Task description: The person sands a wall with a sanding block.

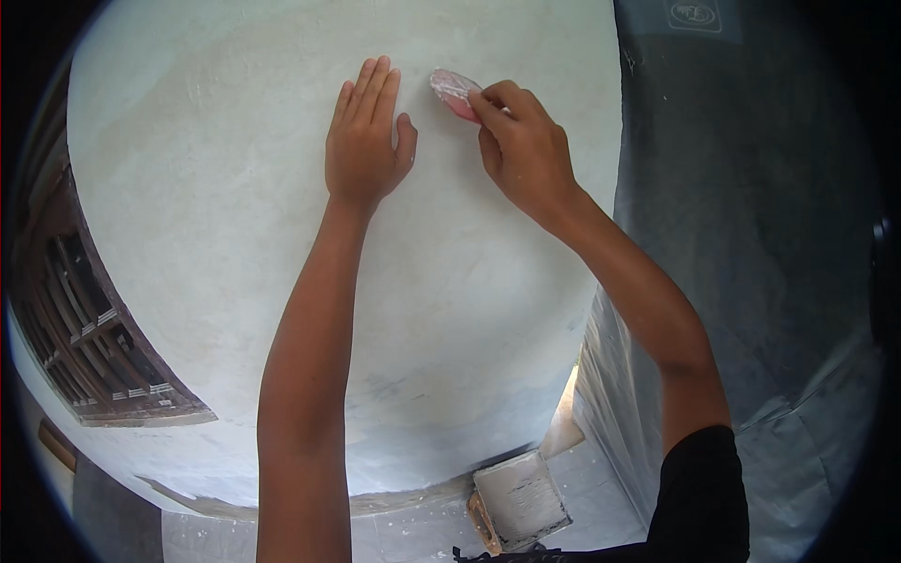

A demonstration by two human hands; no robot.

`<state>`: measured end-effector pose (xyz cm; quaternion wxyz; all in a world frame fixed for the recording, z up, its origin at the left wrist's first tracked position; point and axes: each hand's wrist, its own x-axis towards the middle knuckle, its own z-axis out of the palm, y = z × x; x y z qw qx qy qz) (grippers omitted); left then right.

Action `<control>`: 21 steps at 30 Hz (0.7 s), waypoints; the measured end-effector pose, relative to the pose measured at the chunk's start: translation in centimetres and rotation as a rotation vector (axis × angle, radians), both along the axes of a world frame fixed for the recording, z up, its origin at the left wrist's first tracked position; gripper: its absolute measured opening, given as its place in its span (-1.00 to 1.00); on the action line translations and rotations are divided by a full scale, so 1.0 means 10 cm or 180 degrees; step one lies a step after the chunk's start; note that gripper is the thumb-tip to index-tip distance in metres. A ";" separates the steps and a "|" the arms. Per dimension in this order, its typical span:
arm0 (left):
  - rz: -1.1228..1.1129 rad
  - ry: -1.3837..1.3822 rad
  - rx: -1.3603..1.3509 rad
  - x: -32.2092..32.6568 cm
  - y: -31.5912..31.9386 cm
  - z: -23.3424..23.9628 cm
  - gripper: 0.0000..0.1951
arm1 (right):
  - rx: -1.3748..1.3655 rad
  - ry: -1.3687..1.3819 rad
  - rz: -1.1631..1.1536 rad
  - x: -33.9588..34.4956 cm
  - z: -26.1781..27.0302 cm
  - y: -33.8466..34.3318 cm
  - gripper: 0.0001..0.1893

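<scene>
My left hand (367, 144) lies flat against the pale plastered wall (211, 211), its fingers pointing up and held nearly together, the thumb a little apart. To its right, my right hand (524, 144) pinches a pink, flat scraper or spreader (456, 97) between thumb and fingers. White paste coats part of that tool, and its free end points up and left, at or close to the wall. Whether its edge touches the wall cannot be told.
A barred wooden window (98, 331) is at the left. Dark sheeting (725, 197) hangs at the right, beside clear plastic film (612, 352). Below, a square container or board coated in grey-white material (524, 496) stands on the spattered grey floor (415, 531) by the wall's base.
</scene>
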<state>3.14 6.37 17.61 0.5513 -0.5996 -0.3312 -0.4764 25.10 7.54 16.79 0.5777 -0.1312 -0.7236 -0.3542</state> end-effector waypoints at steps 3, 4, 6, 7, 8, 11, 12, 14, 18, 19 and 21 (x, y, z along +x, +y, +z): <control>-0.0044 0.0004 -0.0026 0.09 0.02 0.00 -0.49 | 0.0773 0.0372 -0.0141 0.16 0.48 0.04 -0.67; -0.0071 -0.0008 -0.0013 0.08 0.01 0.00 -0.49 | 0.0770 0.0378 -0.0145 0.14 0.64 0.07 -0.67; -0.0095 -0.0016 -0.0012 0.07 0.02 -0.01 -0.49 | 0.0923 0.0540 -0.0570 0.07 0.92 0.16 -0.78; -0.0083 -0.0016 -0.0010 0.08 0.03 0.00 -0.50 | 0.0926 0.0543 -0.0571 0.08 0.97 0.25 -0.78; -0.0075 -0.0015 -0.0009 0.09 0.04 0.00 -0.50 | 0.0989 0.0397 -0.0771 0.10 0.98 0.35 -0.71; -0.0062 0.0007 0.0025 0.10 0.04 0.02 -0.50 | 0.1023 0.0237 -0.1009 0.02 0.77 0.50 -0.64; -0.0062 0.0005 0.0008 0.09 0.05 0.01 -0.50 | 0.1010 0.0220 -0.1078 0.00 0.65 0.52 -0.64; -0.0074 0.0026 0.0028 0.06 0.05 0.01 -0.49 | 0.0903 0.0170 -0.1055 -0.03 0.40 0.51 -0.62; -0.0041 0.0016 0.0038 0.04 0.03 0.00 -0.49 | 0.0745 0.0077 -0.0822 0.03 0.09 0.26 -0.61; -0.0021 0.0011 0.0024 0.04 0.02 0.00 -0.49 | 0.0720 0.0060 -0.0628 0.05 0.10 0.20 -0.61; -0.0023 0.0010 0.0011 0.05 0.00 0.00 -0.49 | 0.0851 0.0154 -0.0564 0.10 0.30 0.11 -0.61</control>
